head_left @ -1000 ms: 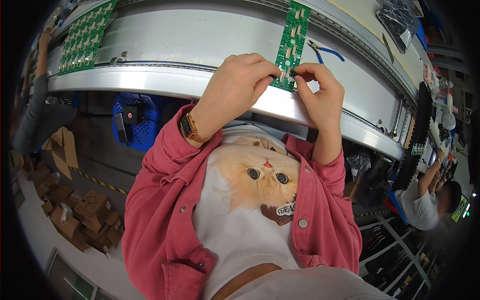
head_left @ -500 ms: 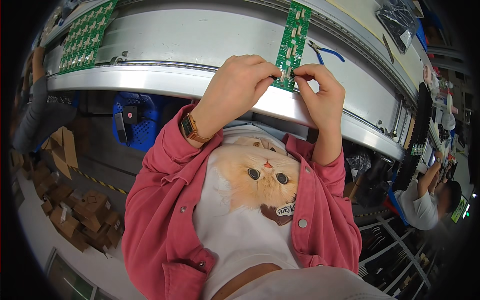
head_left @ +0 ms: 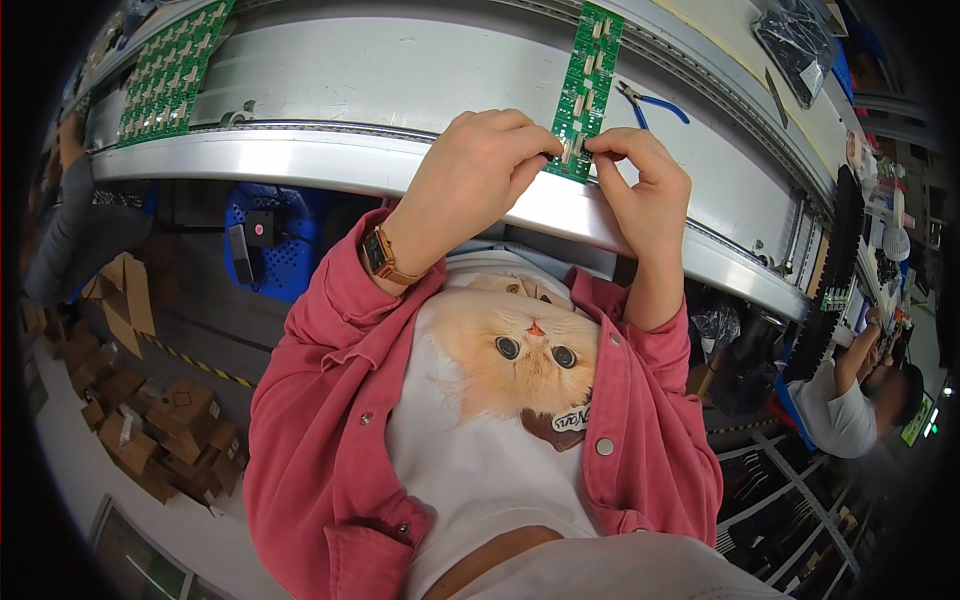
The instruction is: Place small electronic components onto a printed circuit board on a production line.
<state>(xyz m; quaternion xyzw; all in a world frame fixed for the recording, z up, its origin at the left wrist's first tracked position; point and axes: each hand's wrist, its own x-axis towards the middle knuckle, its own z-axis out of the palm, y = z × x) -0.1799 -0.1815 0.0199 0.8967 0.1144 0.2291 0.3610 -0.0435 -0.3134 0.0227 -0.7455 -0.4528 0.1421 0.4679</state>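
Observation:
A narrow green circuit board with several pale connectors lies across the silver rail and reaches toward me. My left hand is at the left edge of its near end, with thumb and forefinger pinched together. At the opposite edge, my right hand makes a similar pinch, its fingertips touching or almost touching the board. Something small and dark shows at the fingertips, too small to name. Just right of the board lie diagonal cutters with blue handles, untouched.
More joined green boards lie on the line at the far left. A blue perforated crate sits under the rail, and cardboard boxes are stacked at lower left. One person works at right, another at the left edge.
My right fingertips have shifted very slightly at the board's edge. My left hand and the board look the same.

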